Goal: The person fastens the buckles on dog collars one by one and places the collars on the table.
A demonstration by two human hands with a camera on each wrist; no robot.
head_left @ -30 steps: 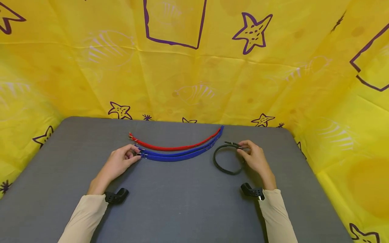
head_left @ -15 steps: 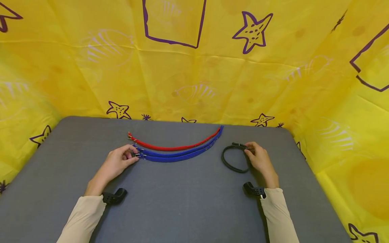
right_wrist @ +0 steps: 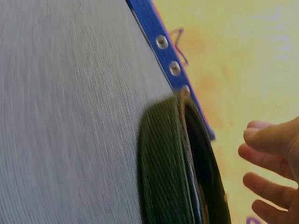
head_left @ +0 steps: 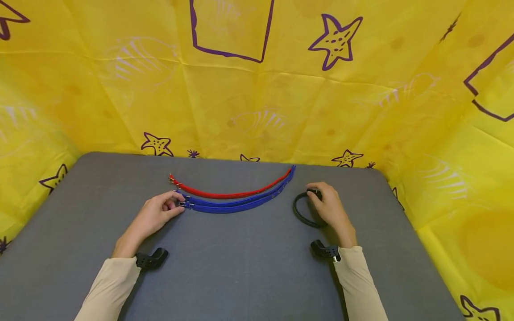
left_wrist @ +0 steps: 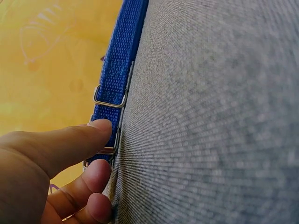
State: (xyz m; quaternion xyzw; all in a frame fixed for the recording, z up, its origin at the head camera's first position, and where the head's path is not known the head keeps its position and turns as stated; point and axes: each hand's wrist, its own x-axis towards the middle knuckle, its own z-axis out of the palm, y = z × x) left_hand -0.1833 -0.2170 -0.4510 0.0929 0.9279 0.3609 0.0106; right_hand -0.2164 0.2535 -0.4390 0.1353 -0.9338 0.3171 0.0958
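In the head view, my left hand (head_left: 156,213) holds the buckle end of the nearer blue collar (head_left: 225,210). Its thumb lies on the webbing by the metal buckle in the left wrist view, just below a D-ring (left_wrist: 110,103). A second blue collar (head_left: 229,204) and a red collar (head_left: 229,195) lie curved alongside, behind it. My right hand (head_left: 332,207) is over the right side of a dark green collar (head_left: 299,214), which is looped into a ring. In the right wrist view its fingers (right_wrist: 268,186) are spread loosely beside the green loop, with nothing between them.
The grey table (head_left: 241,267) carries the collars near its back edge. Yellow cloth (head_left: 257,93) printed with starfish and fish rises behind and at both sides. Eyelets (right_wrist: 174,68) show along a blue collar's tip in the right wrist view.
The green collar has moved to the right, drawn by my right hand's fingers. The right hand has since shifted left over the loop, off its earlier grip. My left hand has barely moved.
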